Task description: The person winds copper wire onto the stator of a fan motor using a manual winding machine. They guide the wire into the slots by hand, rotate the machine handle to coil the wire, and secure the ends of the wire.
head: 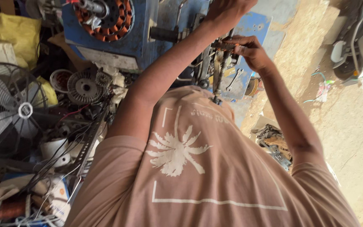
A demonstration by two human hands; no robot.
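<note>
Both my arms reach up over my tan shirt (198,168) to a blue machine (139,42). My left hand (227,11) is closed near the machine's top edge, and the part it grips is mostly cut off by the frame. My right hand (251,50) pinches a small rusty metal piece (225,44) at the head of an upright metal shaft (217,73) on the machine's front. A black handle (162,33) sticks out just left of my left forearm. A stator with orange copper coils (106,17) sits on the machine's upper left.
A grey fan (9,109) stands at the left among tangled wires, round motor stators (82,88), a perforated metal angle (91,138) and a copper wire spool (11,208). A yellow bag (9,29) lies behind. Sandy ground (349,134) and a scooter (353,42) are at the right.
</note>
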